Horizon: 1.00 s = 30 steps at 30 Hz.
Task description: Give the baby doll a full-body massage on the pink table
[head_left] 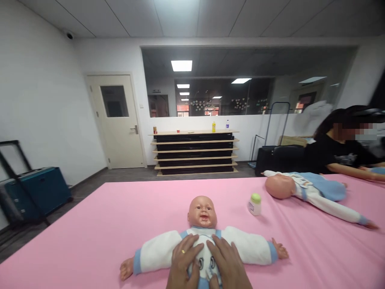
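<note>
A baby doll (202, 212) in a white and blue outfit lies on its back on a pink cloth, head away from me and arms spread wide. My left hand (185, 261) lies on the left side of its chest, fingers stretched out, a ring on one finger. On the right side of the chest rests my right hand (227, 261), its fingers also extended. Between my hands shows part of a printed face on the outfit. The doll's lower body falls outside the view.
Pink cloth (135, 212) covers the table. A small white jar with a green lid (255, 204) stands right of the doll. Farther right lies a second doll (313, 190), near a seated person (339, 148) in black. Stacked boards (195, 152) and a teal case (39, 192) stand beyond the table.
</note>
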### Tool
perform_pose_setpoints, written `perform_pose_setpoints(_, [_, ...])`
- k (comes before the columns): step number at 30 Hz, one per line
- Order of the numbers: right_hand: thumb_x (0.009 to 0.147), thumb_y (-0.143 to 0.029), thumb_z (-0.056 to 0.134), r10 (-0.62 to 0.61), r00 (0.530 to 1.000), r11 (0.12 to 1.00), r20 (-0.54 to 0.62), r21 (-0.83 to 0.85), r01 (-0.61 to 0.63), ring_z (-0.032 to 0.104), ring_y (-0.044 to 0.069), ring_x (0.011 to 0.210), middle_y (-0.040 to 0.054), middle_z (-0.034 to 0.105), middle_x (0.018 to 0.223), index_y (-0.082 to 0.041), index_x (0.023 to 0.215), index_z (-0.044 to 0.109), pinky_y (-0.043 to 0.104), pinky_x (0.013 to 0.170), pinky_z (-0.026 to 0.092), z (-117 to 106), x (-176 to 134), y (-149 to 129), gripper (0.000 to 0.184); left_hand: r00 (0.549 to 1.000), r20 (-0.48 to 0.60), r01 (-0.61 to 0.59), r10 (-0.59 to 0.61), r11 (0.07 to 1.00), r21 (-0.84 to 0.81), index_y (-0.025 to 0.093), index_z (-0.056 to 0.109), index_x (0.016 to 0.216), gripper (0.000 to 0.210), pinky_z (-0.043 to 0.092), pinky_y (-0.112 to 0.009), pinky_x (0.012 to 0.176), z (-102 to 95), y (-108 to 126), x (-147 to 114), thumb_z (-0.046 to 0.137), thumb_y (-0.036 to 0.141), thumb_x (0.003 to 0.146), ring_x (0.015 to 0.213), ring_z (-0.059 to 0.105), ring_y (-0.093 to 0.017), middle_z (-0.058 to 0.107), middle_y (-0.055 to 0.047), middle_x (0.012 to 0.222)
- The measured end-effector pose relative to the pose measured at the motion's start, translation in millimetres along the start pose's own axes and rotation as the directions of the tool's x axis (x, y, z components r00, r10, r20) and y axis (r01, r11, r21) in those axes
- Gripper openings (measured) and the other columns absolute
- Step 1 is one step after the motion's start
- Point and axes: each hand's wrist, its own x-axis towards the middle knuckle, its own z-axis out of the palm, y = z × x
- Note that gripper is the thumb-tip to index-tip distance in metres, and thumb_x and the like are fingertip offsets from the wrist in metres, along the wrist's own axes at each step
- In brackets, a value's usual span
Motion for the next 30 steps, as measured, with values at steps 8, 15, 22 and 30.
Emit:
perform_pose_setpoints(8, [0.071,-0.027,0.057,-0.119,0.97,0.954,-0.213,0.247,0.171,0.045,0.031,0.128,0.0086,0.058,0.128,-0.02,0.101,0.064,0.054,0.109,0.032,-42,18,-4,0.032,0.986,0.15,-0.098,0.075,0.983,0.156,0.04,0.038,0.14,0.056,0.037,-0.069,0.098,1.1,-11,-6,0.051,0.029,0.088,0.134,0.039,-0.032,0.046,-0.003,0.142])
perform_pose_setpoints(15, [0.078,-0.02,0.057,0.244,0.966,0.749,-0.081,0.648,-0.135,0.054,0.021,0.121,0.0088,0.06,0.126,-0.021,0.122,0.059,0.042,0.107,0.042,-34,10,4,0.044,0.988,0.134,-0.082,0.072,0.994,0.076,0.047,0.028,0.142,0.062,0.039,-0.068,0.096,8.8,-21,-5,0.054,0.038,0.087,0.13,0.044,-0.031,0.048,-0.001,0.141])
perform_pose_setpoints(22, [0.077,-0.017,0.059,0.273,0.962,0.683,0.02,0.7,-0.208,0.049,0.021,0.125,0.0062,0.057,0.13,-0.022,0.123,0.06,0.043,0.112,0.036,-42,10,2,0.046,0.989,0.15,0.005,-0.005,1.0,-0.002,0.046,0.029,0.142,0.06,0.035,-0.065,0.102,3.1,-18,-7,0.052,0.036,0.088,0.134,0.04,-0.028,0.047,0.002,0.142])
perform_pose_setpoints(30, [0.08,-0.021,0.058,0.266,0.963,0.682,0.038,0.698,-0.216,0.048,0.02,0.127,0.0051,0.055,0.132,-0.025,0.125,0.059,0.042,0.113,0.034,-38,9,4,0.045,0.99,0.14,0.044,-0.037,0.998,-0.05,0.045,0.036,0.139,0.054,0.033,-0.065,0.104,-1.1,-11,-3,0.052,0.035,0.088,0.134,0.039,-0.027,0.048,0.002,0.142])
